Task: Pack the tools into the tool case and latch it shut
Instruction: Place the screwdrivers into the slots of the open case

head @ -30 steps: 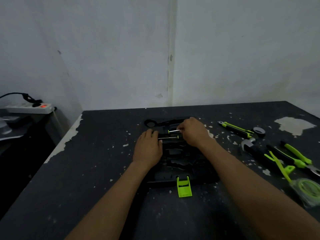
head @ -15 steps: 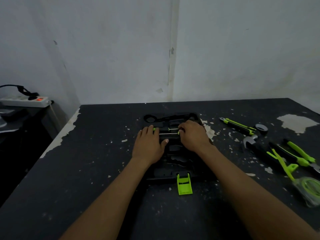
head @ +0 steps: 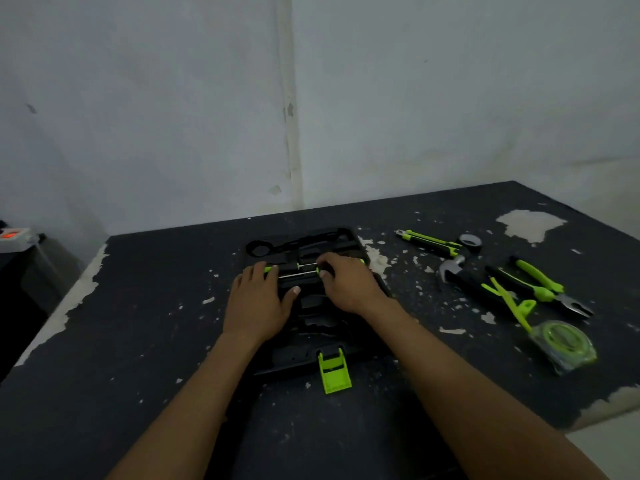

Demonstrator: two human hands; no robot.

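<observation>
A black tool case (head: 332,240) lies open on the table in front of me, its green latch (head: 334,370) hanging at the near edge. Two green-and-black screwdrivers (head: 301,270) lie across slots in the upper part of the case. My left hand (head: 258,303) rests flat on the case's left side, fingertips on the screwdriver handles. My right hand (head: 346,284) presses down on the screwdrivers' right ends, fingers curled over them. Loose tools lie at the right: a utility knife (head: 429,241), a hammer (head: 460,275), pliers (head: 540,287) and a tape measure (head: 562,344).
A tape roll (head: 470,241) sits by the knife. A green Y-shaped tool (head: 509,301) lies over the hammer handle. The black table (head: 138,323) has chipped paint and ends near the white wall behind. A power strip (head: 14,234) sits off to the left.
My right hand lowered the screwdriver into the case next to the other one. Both hands now press on them. The view shifted slightly downward.
</observation>
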